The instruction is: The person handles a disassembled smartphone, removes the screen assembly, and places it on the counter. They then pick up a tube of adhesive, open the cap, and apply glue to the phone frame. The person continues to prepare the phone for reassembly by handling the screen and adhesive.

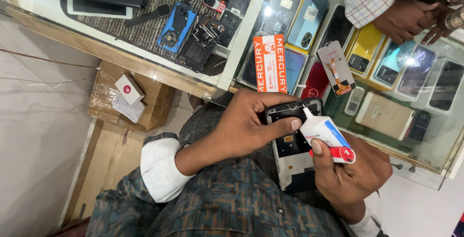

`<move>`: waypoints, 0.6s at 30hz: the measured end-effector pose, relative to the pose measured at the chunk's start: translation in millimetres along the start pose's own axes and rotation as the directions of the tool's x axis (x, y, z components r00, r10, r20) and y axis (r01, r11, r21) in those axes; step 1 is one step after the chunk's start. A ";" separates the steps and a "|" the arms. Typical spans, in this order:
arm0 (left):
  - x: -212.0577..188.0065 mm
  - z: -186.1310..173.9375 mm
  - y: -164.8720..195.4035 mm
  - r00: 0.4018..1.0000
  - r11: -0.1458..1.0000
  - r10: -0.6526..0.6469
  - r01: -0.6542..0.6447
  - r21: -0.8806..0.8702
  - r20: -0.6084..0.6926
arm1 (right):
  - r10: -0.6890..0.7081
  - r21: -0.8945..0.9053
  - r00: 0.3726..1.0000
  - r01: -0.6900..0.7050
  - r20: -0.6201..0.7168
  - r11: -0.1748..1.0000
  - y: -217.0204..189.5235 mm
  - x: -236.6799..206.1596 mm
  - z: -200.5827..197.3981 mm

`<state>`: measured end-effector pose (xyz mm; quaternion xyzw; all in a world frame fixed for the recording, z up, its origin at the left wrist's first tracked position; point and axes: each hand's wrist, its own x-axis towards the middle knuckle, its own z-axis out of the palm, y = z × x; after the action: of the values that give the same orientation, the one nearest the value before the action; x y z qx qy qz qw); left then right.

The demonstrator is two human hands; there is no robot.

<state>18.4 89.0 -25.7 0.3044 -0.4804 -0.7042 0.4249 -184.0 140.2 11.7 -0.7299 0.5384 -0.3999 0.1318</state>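
Observation:
My left hand (246, 123) grips an opened phone frame (292, 145), black inside with a silvery edge, held over my lap. Its thumb lies across the frame's upper part. My right hand (353, 171) holds a small white glue tube (326, 135) with a red end and a blue mark. The tube's thin nozzle touches the top edge of the frame, close to my left thumb tip. Both hands are just in front of a glass counter (241, 38).
An orange and white box (270, 63) and a loose phone screen with an orange flex cable (336, 67) lie on the counter glass. Phones and back covers fill the display beneath, and opened phones (191, 34) sit at the top. Another person's hands (411, 19) rest at the top right. A cardboard box (128, 96) stands at left.

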 end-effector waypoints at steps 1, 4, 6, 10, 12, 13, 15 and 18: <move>-0.1 0.4 0.9 1.000 1.000 0.000 0.000 0.001 -0.005 | 0.002 0.012 1.000 -0.002 -0.005 1.000 0.6 -0.1 0.7; -1.5 1.3 3.4 1.000 1.000 -0.010 0.010 -0.007 0.001 | 0.014 0.030 1.000 -0.014 -0.001 0.999 1.0 -1.1 0.2; -2.8 0.8 4.3 1.000 1.000 0.001 -0.001 -0.009 0.013 | 0.031 0.037 0.999 -0.031 0.007 0.999 0.6 -1.8 -1.0; -2.1 -0.3 2.8 1.000 0.999 0.026 -0.027 0.024 0.013 | 0.030 0.041 0.999 -0.030 0.013 0.999 1.7 -0.8 -2.6; -1.2 -1.7 2.9 0.999 0.999 0.035 -0.036 0.029 0.021 | 0.022 0.046 1.000 -0.023 0.012 0.999 1.5 0.7 -2.4; -1.1 -2.1 3.2 0.999 0.999 0.039 -0.040 0.031 0.025 | 0.028 0.052 1.000 -0.029 0.011 0.998 1.1 1.4 -2.2; -1.7 -2.2 4.4 0.998 0.998 0.046 -0.047 0.031 0.031 | 0.037 0.068 0.999 -0.038 0.013 0.997 -0.2 2.7 -2.5; -2.2 -2.7 7.6 0.998 0.997 0.055 -0.057 0.058 0.034 | 0.044 0.097 0.999 -0.045 0.009 0.994 -1.4 3.7 -4.7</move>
<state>24.0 88.5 -19.5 0.2919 -0.5160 -0.6824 0.4276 -186.1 138.6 17.2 -0.7120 0.5339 -0.4200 0.1780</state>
